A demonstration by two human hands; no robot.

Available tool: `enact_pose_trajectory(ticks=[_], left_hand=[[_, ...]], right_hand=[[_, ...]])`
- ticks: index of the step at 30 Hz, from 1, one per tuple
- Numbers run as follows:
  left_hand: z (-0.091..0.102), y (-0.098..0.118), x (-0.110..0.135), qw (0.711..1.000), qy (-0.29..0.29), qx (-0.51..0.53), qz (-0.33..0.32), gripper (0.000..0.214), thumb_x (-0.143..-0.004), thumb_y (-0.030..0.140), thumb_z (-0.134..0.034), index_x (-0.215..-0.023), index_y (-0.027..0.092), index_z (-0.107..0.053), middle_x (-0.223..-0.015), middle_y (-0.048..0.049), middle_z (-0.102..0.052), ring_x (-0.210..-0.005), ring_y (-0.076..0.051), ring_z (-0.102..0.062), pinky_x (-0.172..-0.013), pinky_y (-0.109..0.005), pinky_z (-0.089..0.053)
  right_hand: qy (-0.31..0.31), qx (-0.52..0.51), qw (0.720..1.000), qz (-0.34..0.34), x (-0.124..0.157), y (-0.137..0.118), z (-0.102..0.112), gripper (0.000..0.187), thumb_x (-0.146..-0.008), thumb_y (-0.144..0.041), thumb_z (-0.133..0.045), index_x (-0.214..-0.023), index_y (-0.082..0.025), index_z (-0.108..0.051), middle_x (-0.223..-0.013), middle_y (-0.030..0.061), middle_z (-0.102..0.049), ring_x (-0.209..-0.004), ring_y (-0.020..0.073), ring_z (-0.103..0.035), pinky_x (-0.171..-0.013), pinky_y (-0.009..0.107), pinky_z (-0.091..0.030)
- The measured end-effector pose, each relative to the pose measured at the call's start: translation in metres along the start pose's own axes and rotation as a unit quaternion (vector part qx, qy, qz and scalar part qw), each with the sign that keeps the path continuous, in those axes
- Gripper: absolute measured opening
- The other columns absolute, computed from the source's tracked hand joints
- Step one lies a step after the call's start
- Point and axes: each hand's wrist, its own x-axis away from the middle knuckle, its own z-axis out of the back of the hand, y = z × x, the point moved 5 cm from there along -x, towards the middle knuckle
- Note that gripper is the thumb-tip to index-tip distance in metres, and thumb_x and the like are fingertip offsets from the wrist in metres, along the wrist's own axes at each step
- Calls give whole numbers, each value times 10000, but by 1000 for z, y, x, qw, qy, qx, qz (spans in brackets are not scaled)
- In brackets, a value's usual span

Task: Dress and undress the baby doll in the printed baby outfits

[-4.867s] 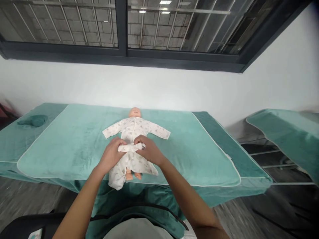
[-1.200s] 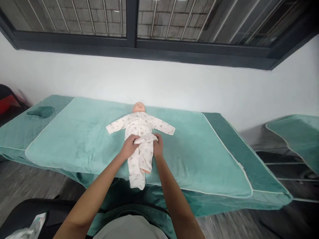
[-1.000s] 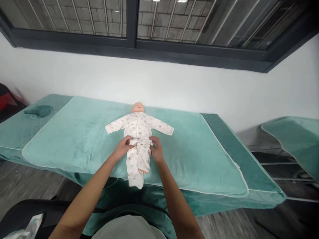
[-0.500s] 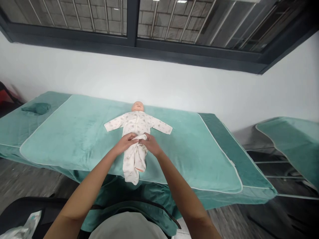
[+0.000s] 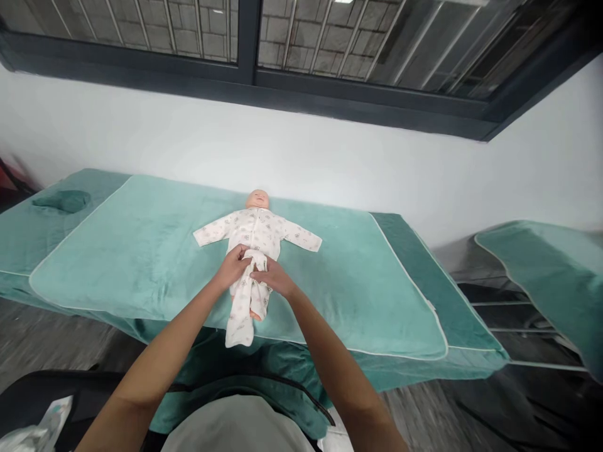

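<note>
A baby doll (image 5: 257,199) lies on its back, head toward the wall, with its arms spread in a white patterned long-sleeved top (image 5: 254,227). Matching white baby pants (image 5: 242,312) lie over its legs, one leg of them hanging toward the bed's near edge. An orange-pink bit of the doll shows at the other cuff. My left hand (image 5: 232,267) is closed on the waist of the pants at the left. Opposite it, my right hand (image 5: 275,277) grips the pants' right side, fingers bent into the cloth. Both hands partly hide the waistband.
The doll rests on a green padded bed (image 5: 353,295) against a white wall (image 5: 282,157), under a dark window frame (image 5: 330,100). A face hole (image 5: 63,201) is at the bed's left end. Another green-covered bed (image 5: 546,263) stands right. A black chair (image 5: 51,383) holds a plastic packet (image 5: 51,420).
My right hand has shifted lower on the pants, and the waist cloth is spread differently. More of the doll shows at the right cuff. The whole view has moved slightly.
</note>
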Motion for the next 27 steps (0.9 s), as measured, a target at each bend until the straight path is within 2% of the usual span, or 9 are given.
enact_pose_trajectory(ticks=[4, 8, 12, 16, 19, 22, 25, 27], left_hand=[[0, 0, 1, 1000, 28, -4, -2, 142, -807, 266, -573, -926, 191, -556, -811, 22, -590, -759, -139, -565, -722, -262, -438], [4, -2, 6, 999, 22, -28, 3, 174, -845, 336, -592, -931, 185, -584, -842, 4, -621, -786, -153, -570, -725, -270, -441], [3, -1, 17, 998, -5, -62, 9, 296, -900, 464, -586, -921, 176, -649, -845, -11, -659, -806, -174, -580, -731, -285, -443], [-5, 0, 27, 995, -65, -72, 10, 333, -785, 458, -753, -948, 172, -703, -893, -27, -709, -828, -198, -610, -743, -294, -456], [-1, -5, 26, 998, -37, -50, 5, 299, -755, 381, -761, -959, 180, -672, -931, -31, -701, -859, -200, -610, -757, -288, -460], [8, -13, 17, 1000, 28, -12, 3, 197, -788, 304, -649, -940, 190, -596, -854, -1, -642, -792, -165, -578, -722, -267, -450], [12, -16, 9, 999, 49, 8, 3, 184, -774, 265, -609, -938, 187, -581, -846, 11, -620, -774, -148, -572, -718, -256, -449], [11, -15, 8, 999, 49, 9, 2, 200, -770, 272, -624, -949, 182, -610, -882, 4, -640, -817, -157, -590, -752, -262, -458]], right_hand=[[35, 64, 997, -19, 0, 8, -1, 282, -737, -421, -776, -926, -234, -681, -834, -22, -666, -766, 181, -588, -672, 279, -446], [62, 2, 997, -41, 0, 17, 1, 326, -764, -453, -755, -987, -230, -673, -747, -25, -645, -659, 162, -559, -617, 276, -437], [71, -49, 995, -44, 0, 21, 6, 272, -832, -478, -685, -903, -232, -593, -612, -67, -493, -554, 124, -445, -543, 251, -375], [96, -56, 993, -38, 0, 24, 10, 236, -847, -427, -654, -834, -240, -509, -648, -72, -464, -570, 114, -431, -550, 243, -368], [108, -51, 992, -35, 0, 22, 11, 238, -828, -430, -672, -856, -237, -537, -720, -55, -527, -638, 129, -491, -592, 249, -404], [51, 10, 998, -38, 0, 16, 7, 331, -755, -451, -770, -965, -230, -641, -893, -16, -661, -814, 187, -604, -693, 277, -461], [-38, 77, 995, -56, 1, 12, 1, 417, -719, -464, -810, -1050, -232, -708, -1043, 7, -726, -980, 253, -646, -806, 321, -490], [-27, 46, 996, -68, 1, 14, 3, 416, -731, -472, -795, -1055, -222, -721, -1038, 17, -740, -983, 260, -656, -818, 334, -500]])
